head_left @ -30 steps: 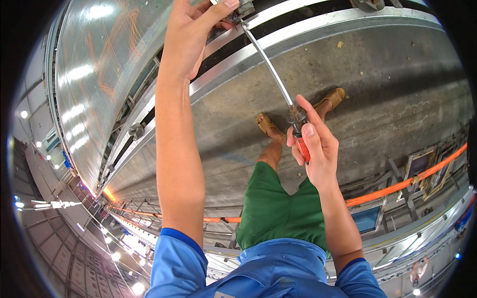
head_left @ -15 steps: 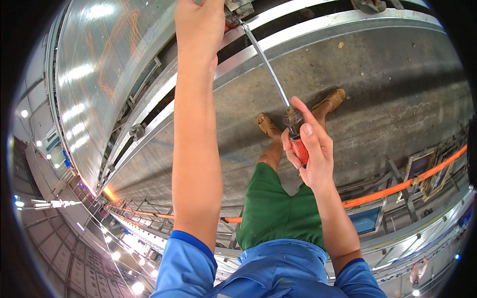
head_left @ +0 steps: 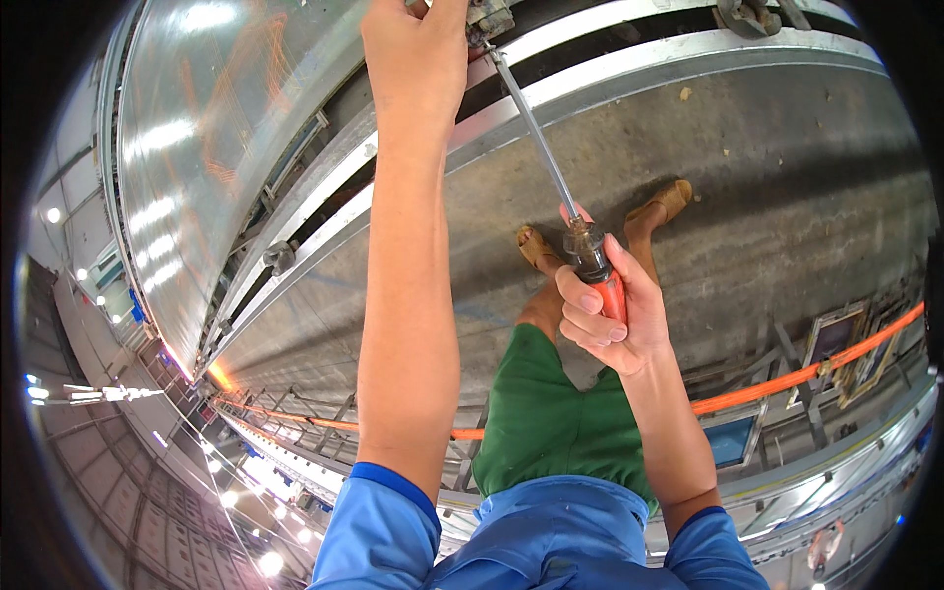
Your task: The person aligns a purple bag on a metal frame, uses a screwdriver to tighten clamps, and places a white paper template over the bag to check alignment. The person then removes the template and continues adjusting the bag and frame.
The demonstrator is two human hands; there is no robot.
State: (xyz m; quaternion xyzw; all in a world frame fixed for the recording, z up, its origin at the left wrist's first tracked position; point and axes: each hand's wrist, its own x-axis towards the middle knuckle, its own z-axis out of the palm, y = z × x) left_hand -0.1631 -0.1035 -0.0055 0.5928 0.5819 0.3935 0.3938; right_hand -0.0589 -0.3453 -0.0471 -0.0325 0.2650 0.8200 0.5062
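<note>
My right hand (head_left: pixel 641 320) grips the screwdriver (head_left: pixel 549 165); my left hand (head_left: pixel 418 59), grip indiscernible, risks a jab if skewed force slips the tip (head_left: pixel 496 55).

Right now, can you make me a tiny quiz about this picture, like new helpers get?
1. Which hand holds the long, metal-shafted, red-handled screwdriver?

2. True or false: the screwdriver's tip rests on the flat grey floor.

3. What colour are the cloth shorts?
A) yellow
B) green
C) white

Key:
1. The right hand.
2. False: the tip is up at the small, blocky, grey metal fitting by the left hand.
3. B.
</note>
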